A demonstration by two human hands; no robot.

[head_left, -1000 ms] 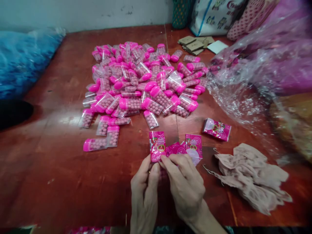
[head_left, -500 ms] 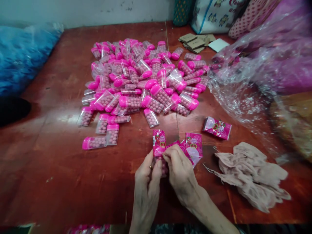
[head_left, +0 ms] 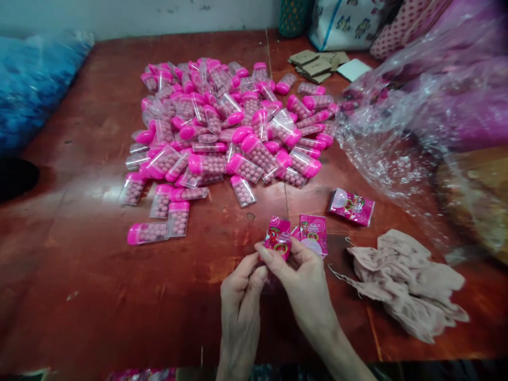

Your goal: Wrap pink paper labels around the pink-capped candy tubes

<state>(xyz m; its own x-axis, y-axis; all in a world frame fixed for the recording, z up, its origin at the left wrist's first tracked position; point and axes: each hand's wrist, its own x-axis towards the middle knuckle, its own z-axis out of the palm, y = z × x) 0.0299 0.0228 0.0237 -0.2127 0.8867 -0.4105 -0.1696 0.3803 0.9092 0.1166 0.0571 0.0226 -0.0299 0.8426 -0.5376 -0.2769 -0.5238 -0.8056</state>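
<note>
Head camera view: one small magenta packet with printed fruit and circles [head_left: 279, 233] is at the fingertips of two bare hands, low and just right of centre. The right hand [head_left: 306, 280] pinches it, thumb in front and fingers behind. The left hand [head_left: 239, 304] has its fingertips bunched at the packet's lower left; whether they grip it is unclear.

Just beyond the right hand lies one flat magenta printed card [head_left: 313, 231], with part of another showing at its left. Farther right is one glossy magenta block tied with a band [head_left: 352, 207].

Ahead spreads a heap of clear plastic containers with hot-pink caps and pale pink beads [head_left: 234, 124], too overlapped to count. One container [head_left: 243, 191] lies at the heap's near edge, and five more trail off its lower left corner.

The reddish-brown wooden tabletop [head_left: 99, 296] shows bare wood between the hands and the heap, and a wider stretch to the left of the hands. Its near edge runs along the bottom, with both forearms reaching over it. One crumpled beige cloth [head_left: 407, 283] bounds the right side, near the right forearm. Clear crinkled plastic [head_left: 391, 143] spreads beyond the cloth, and a blue-filled plastic bag [head_left: 37, 87] sits far left.
</note>
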